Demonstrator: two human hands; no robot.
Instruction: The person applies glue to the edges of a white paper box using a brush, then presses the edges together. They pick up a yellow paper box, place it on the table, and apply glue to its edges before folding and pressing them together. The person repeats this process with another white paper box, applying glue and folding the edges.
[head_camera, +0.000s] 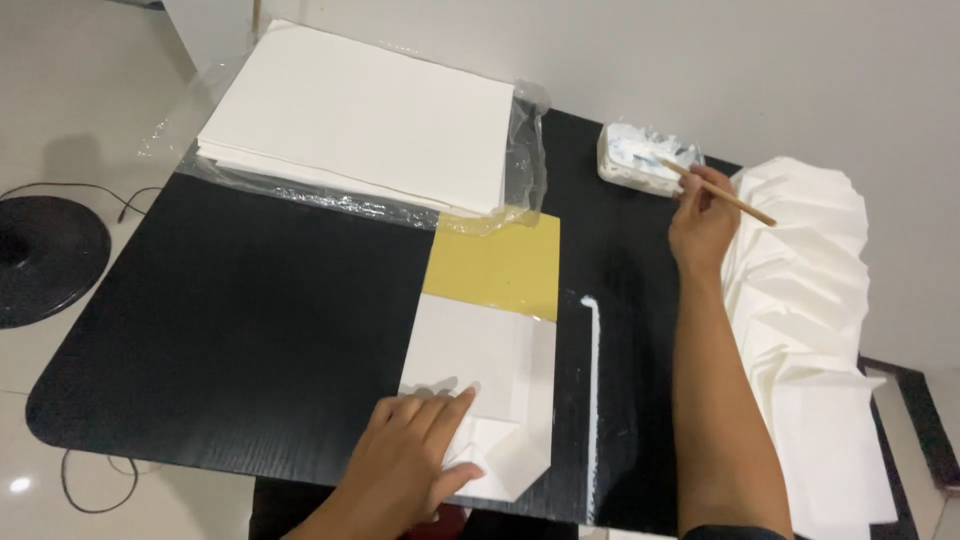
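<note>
My left hand (410, 460) lies flat on a folded white paper piece (480, 380) with folded corners at its near end, pressing it onto the black table (250, 320). Under the far part of the paper lies a yellow sheet (500, 265). My right hand (700, 225) reaches far right and holds a thin wooden stick (735, 198), whose tip dips into a small clear tub of white paste (645, 158). A line of white paste (592, 400) runs along the table right of the paper.
A stack of white sheets (360, 115) on clear plastic wrap sits at the far left of the table. A pile of folded white paper pieces (810, 310) lies along the right edge. A black round base (45, 255) and cable rest on the floor at left.
</note>
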